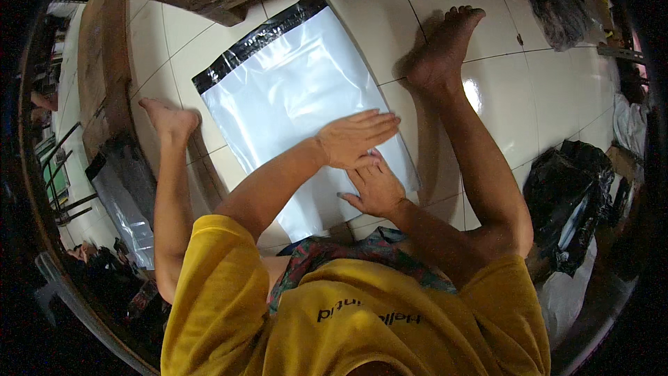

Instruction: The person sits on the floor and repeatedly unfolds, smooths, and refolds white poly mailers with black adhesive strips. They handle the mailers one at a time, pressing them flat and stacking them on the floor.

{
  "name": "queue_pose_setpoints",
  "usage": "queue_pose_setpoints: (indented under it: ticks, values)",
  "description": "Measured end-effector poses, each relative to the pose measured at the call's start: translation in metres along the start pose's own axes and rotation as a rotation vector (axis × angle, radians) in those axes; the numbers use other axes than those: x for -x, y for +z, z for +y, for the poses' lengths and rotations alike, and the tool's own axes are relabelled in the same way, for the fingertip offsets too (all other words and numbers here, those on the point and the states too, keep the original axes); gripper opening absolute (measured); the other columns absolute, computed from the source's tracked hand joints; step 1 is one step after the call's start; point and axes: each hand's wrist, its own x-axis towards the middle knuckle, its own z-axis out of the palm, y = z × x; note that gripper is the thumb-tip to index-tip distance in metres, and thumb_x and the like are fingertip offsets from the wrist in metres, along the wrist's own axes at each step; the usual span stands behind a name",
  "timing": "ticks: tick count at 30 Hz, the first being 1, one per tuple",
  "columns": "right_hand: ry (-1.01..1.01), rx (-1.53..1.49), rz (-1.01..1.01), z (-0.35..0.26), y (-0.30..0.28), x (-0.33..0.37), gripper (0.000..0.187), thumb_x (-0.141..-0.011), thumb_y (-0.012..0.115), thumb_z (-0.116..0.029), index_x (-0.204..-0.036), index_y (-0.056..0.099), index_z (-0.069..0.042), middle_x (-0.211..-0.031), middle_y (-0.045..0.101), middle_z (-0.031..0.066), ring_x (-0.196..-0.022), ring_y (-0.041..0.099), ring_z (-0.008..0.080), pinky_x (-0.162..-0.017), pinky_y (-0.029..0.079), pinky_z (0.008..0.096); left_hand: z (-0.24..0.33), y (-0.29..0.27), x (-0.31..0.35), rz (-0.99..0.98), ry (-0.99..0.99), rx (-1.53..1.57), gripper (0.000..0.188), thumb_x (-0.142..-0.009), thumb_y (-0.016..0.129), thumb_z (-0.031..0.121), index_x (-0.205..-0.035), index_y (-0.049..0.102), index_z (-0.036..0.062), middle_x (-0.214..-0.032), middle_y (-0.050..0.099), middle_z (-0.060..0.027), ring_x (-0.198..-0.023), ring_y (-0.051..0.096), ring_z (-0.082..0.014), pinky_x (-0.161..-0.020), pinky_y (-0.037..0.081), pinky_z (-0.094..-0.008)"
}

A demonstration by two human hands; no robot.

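A large white plastic mailing bag (292,90) with a black band along its far edge lies flat, tilted, on the tiled floor between my legs. Palm down on its right half is my left hand (358,139), fingers stretched toward the right. My right hand (378,184) rests just nearer to me on the same bag, its thumb apart and its fingers spread. Its fingertips meet the left hand's edge and are partly hidden there. Neither hand grips anything.
Wooden beams (104,56) run along the left and far sides. A crumpled black plastic bag (570,188) lies on the right, and dark plastic (560,10) at the far right. Another plastic bag (125,195) is beyond my left leg. My bare feet flank the mailing bag.
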Motion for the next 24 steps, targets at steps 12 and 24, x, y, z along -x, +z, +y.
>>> queue_pose_setpoints:
  ticks: [12,24]
  values:
    - [0.049,0.12,-0.246,-0.001,-0.019,-0.009,0.083,-0.089,0.062,-0.056,-0.148,0.043,-0.001,-0.157,0.037,0.0199,-0.148,0.031,0.0346,-0.121,0.023,0.0517,-0.133,-0.076,-0.027,0.069,-0.301,-0.364,0.068,-0.102,0.048,0.044,-0.152,0.038,-0.0017,-0.161,0.034,-0.0182,-0.151,0.028,-0.0303,-0.127,0.019,-0.0405]
    - [0.043,0.167,-0.223,-0.007,-0.023,-0.012,0.082,-0.09,0.062,-0.054,-0.147,0.045,0.001,-0.156,0.039,0.0228,-0.148,0.032,0.0376,-0.122,0.02,0.0543,-0.155,-0.086,-0.033,0.239,-0.219,-0.461,0.065,-0.098,0.053,0.038,-0.143,0.046,-0.0084,-0.156,0.038,-0.0245,-0.148,0.032,-0.0354,-0.125,0.023,-0.0444]
